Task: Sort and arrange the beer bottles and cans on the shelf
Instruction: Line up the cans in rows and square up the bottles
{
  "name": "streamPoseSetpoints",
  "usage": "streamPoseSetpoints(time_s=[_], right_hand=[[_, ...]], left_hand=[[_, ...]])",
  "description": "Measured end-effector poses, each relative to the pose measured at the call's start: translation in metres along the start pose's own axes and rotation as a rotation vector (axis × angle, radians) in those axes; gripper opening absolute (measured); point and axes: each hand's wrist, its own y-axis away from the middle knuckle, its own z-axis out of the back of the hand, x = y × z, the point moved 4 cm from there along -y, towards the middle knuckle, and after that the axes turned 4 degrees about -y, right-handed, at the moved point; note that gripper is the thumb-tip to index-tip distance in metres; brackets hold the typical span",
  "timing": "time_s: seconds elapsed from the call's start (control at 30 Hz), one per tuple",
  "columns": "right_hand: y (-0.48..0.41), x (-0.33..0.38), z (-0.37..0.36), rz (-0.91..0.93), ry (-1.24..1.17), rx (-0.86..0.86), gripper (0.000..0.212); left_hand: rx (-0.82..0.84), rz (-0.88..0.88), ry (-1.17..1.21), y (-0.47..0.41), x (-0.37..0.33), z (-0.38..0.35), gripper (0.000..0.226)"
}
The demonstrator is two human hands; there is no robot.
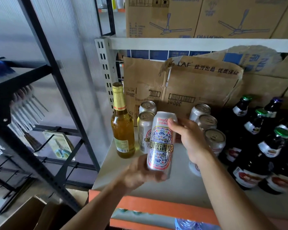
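Note:
A tall silver beer can [160, 141] with a blue and red pattern is held upright above the white shelf [116, 170]. My left hand [140, 173] grips its base and my right hand [188, 138] holds its upper side. Behind it two similar cans [145, 128] stand in a row, next to a clear bottle of golden beer [122, 125] at the shelf's left end. Right of my hands stands another row of silver cans [206, 123]. Several dark bottles [263, 140] with green and blue caps fill the right side.
Torn cardboard boxes [189, 85] lean at the back of the shelf. Fan cartons [206, 17] sit on the shelf above. A grey upright post [105, 63] bounds the left end. A black rack [32, 113] with hanging goods stands further left. An orange shelf edge [156, 208] runs below.

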Motion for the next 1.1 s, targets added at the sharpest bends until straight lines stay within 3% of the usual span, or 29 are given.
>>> streamPoseSetpoints(time_s=[0.13, 0.27, 0.5, 0.7, 0.93, 1.03, 1.1], right_hand=[[0.005, 0.0, -0.005, -0.094, -0.072, 0.083, 0.023], [0.01, 0.002, -0.01, -0.138, -0.09, 0.095, 0.022], [0.015, 0.002, -0.012, -0.147, -0.092, 0.11, 0.025], [0.019, 0.004, -0.013, -0.131, -0.074, 0.127, 0.035], [0.018, 0.008, -0.007, -0.129, -0.016, 0.122, 0.032], [0.018, 0.011, -0.001, -0.11, 0.048, 0.107, 0.027], [0.016, 0.015, 0.003, -0.083, 0.108, 0.09, 0.037]], left_hand=[[-0.085, -0.111, -0.213, 0.008, -0.01, -0.002, 0.043], [-0.188, -0.114, -0.288, 0.018, -0.01, -0.001, 0.063], [-0.062, -0.058, -0.189, 0.032, -0.018, -0.002, 0.06], [-0.025, -0.01, -0.148, 0.038, -0.018, -0.003, 0.061], [0.014, -0.026, -0.087, 0.036, -0.022, -0.004, 0.068], [0.033, -0.043, -0.128, 0.032, -0.022, -0.003, 0.063], [0.022, -0.065, -0.226, 0.027, -0.024, 0.001, 0.057]])
